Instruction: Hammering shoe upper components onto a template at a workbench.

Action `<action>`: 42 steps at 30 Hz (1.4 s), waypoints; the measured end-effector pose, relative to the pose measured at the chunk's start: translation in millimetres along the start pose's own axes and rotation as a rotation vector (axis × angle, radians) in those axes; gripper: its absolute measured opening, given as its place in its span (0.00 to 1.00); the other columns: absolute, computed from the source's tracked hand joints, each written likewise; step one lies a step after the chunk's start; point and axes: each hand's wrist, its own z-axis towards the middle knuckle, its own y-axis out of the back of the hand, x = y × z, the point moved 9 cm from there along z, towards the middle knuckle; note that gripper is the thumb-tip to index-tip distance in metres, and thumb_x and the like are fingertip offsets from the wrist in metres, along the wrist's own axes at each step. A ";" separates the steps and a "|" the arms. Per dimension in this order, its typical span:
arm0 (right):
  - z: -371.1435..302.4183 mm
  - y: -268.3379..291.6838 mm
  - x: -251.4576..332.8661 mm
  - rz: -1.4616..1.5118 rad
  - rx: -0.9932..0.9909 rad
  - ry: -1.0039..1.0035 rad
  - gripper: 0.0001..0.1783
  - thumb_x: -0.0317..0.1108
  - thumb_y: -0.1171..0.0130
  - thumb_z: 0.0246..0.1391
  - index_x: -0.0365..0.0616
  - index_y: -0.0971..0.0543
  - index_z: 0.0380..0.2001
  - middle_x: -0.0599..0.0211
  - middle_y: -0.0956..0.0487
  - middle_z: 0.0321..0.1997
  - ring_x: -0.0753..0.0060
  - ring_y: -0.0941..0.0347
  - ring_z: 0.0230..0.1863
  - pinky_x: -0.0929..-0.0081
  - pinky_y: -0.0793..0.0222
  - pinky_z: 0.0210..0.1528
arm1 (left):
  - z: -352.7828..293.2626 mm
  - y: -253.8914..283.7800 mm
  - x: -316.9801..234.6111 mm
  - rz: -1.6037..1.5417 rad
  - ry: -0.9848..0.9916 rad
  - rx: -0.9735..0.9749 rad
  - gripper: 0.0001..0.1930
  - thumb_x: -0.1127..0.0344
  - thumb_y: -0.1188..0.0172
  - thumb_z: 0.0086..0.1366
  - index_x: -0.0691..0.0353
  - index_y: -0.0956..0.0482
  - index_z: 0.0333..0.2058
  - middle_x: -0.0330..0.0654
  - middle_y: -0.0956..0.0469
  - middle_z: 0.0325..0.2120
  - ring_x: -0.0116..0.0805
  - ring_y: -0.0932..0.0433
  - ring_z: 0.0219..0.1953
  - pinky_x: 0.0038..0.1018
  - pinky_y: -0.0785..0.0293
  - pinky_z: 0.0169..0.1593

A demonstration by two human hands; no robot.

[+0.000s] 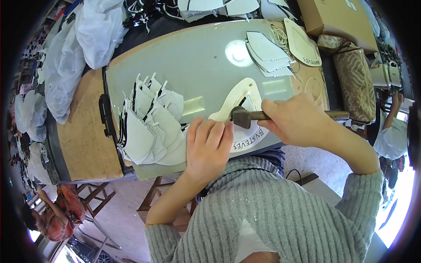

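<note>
Near the front edge of a smooth grey-green surface (pixel 197 52), a person's right hand (pixel 300 120) grips a dark-headed hammer (pixel 258 115) with a brown handle, its fingers wrapped around the handle. The hammer's head sits over a cream, curved flat template (pixel 232 96), lettered along its near rim, which lies just ahead of the person's body. The left hand (pixel 207 147) lies palm down beside the head, fingers nearly together and reaching to the template; its thumb is hidden, so I cannot tell whether it pinches anything. Left of it fans a pile of white, black-edged flat pieces (pixel 155 131); farther off, near a brown cardboard box (pixel 335 19), lies a smaller stack of white pieces (pixel 268 52).
</note>
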 end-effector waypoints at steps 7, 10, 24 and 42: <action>1.7 -0.3 3.7 -0.046 -0.027 0.086 0.18 0.46 0.43 0.59 0.40 0.30 0.31 0.61 0.25 0.16 0.54 0.25 0.18 0.59 0.34 0.21 | -1.5 2.5 -1.4 -0.042 0.004 0.027 0.13 0.68 0.35 0.55 0.66 0.19 0.38 0.42 0.26 0.37 0.40 0.25 0.43 0.45 0.29 0.53; 4.6 3.4 5.8 -0.049 -0.061 0.155 0.20 0.47 0.45 0.61 0.38 0.29 0.30 0.58 0.24 0.15 0.52 0.24 0.17 0.58 0.32 0.21 | 0.5 1.4 -0.8 -0.061 -0.015 0.059 0.13 0.67 0.34 0.55 0.67 0.19 0.38 0.42 0.26 0.37 0.41 0.25 0.43 0.45 0.28 0.52; 23.7 -4.0 -1.4 -0.081 0.139 0.336 0.22 0.51 0.45 0.60 0.40 0.30 0.30 0.60 0.26 0.13 0.50 0.26 0.16 0.58 0.34 0.20 | -9.9 6.3 10.0 -0.140 0.073 0.005 0.16 0.69 0.28 0.50 0.68 0.21 0.37 0.44 0.25 0.39 0.45 0.23 0.43 0.38 0.20 0.44; 14.7 -12.9 22.2 0.061 -0.016 0.199 0.20 0.47 0.42 0.58 0.40 0.32 0.29 0.60 0.25 0.16 0.55 0.25 0.16 0.60 0.35 0.16 | -9.0 9.2 13.7 -0.184 0.089 -0.070 0.15 0.68 0.28 0.52 0.66 0.26 0.31 0.46 0.25 0.34 0.47 0.20 0.41 0.35 0.19 0.41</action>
